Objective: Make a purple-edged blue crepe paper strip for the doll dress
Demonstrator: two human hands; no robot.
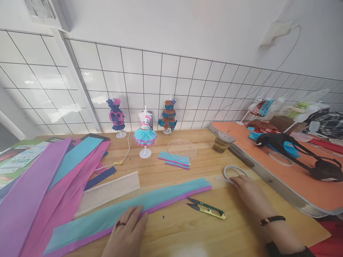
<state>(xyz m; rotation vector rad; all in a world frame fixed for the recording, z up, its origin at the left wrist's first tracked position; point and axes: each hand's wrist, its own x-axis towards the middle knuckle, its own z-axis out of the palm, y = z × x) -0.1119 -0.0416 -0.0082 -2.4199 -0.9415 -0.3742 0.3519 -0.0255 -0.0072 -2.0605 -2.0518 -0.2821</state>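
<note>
A long turquoise fabric strip with a purple border (160, 192) lies slantwise across the wooden table. My left hand (127, 232) rests on its lower edge, fingers stretched out, holding nothing. Over to the right, my right hand (245, 191) pinches the near rim of a roll of white tape (227, 171), with a short loose end beside it. Between my hands lie thread snips (209, 210), their blades pointing left near the strip's edge. A few short turquoise and purple strips (174, 159) are farther back, partly under a clear round disc (184, 146).
Purple, pink and blue fabric (50, 178) heaps up at the left beside a beige strip (109, 191). Small dress forms stand along the tiled wall, one in a turquoise skirt (145, 135). A cup (223, 142) stands near the orange board (268, 160), which carries a black strapped object (302, 157).
</note>
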